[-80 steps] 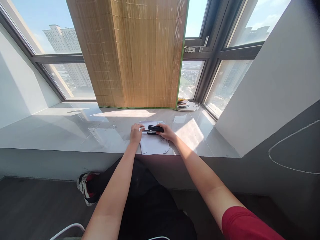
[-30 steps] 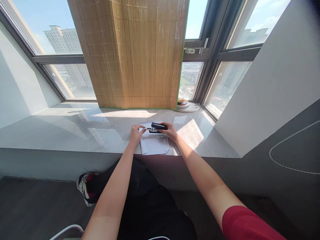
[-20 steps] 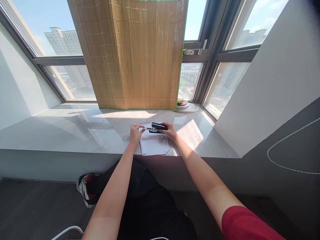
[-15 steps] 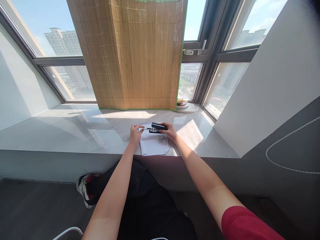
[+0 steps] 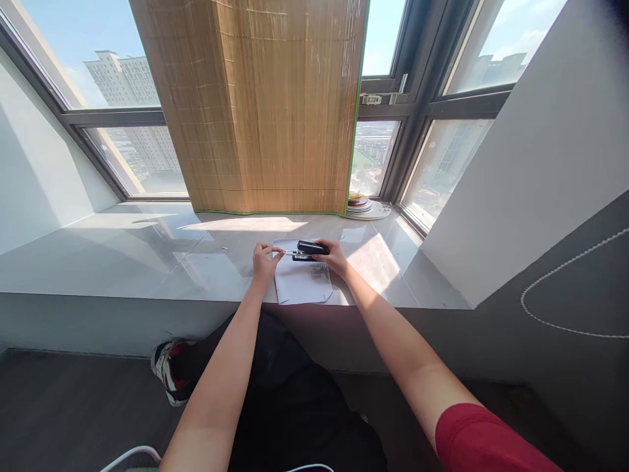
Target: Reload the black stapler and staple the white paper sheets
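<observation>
A black stapler is held over white paper on the window ledge, its upper arm lifted apart from its base. My right hand is closed round the stapler's right end. From the stapler's left side sticks out a thin metal piece, seemingly its staple tray. My left hand pinches the outer end of this piece between thumb and fingers. Whether staples lie in it is too small to tell. A grey marked patch shows on the paper beside my right hand.
The pale tiled window ledge spans the view, its front edge just before the paper. A bamboo blind hangs behind. Stacked plates stand at the back right. A beaded cord hangs at the right, and a white cable runs at lower left.
My left hand has shifted very slightly left with the metal piece pinched in it. The right hand keeps its hold on the stapler. The whole view has moved a little.
</observation>
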Available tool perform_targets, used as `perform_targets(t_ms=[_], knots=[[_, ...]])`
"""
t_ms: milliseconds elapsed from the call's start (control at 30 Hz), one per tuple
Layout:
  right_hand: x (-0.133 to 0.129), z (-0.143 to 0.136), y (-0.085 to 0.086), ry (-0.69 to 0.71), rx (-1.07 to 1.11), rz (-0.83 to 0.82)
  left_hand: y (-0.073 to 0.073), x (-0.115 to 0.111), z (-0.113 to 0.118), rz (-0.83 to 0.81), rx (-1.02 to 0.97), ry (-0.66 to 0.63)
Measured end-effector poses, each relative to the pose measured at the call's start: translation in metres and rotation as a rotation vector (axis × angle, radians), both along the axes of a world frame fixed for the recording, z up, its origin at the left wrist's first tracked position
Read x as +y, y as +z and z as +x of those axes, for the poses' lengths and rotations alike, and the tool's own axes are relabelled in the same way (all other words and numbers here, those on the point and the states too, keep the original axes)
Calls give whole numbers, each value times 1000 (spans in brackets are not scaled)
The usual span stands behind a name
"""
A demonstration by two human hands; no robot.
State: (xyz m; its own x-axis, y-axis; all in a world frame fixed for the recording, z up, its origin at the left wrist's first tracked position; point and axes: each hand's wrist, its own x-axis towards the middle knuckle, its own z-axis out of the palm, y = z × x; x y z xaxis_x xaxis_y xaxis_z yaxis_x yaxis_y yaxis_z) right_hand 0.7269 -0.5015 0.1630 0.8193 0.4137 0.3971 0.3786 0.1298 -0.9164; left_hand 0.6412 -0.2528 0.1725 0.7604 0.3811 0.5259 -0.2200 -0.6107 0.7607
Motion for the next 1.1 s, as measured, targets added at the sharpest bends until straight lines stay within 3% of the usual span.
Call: perform_targets(t_ms=[833,1000,1100], knots=[[2,-7,4,97,-70,-52,5,-29,-5,61,15,-194],[5,-7,2,88,-92,-42,3,-23,-3,103,58,-156],[6,-10,3,6,-95,-58,2,-24,-4,156,18,-104]])
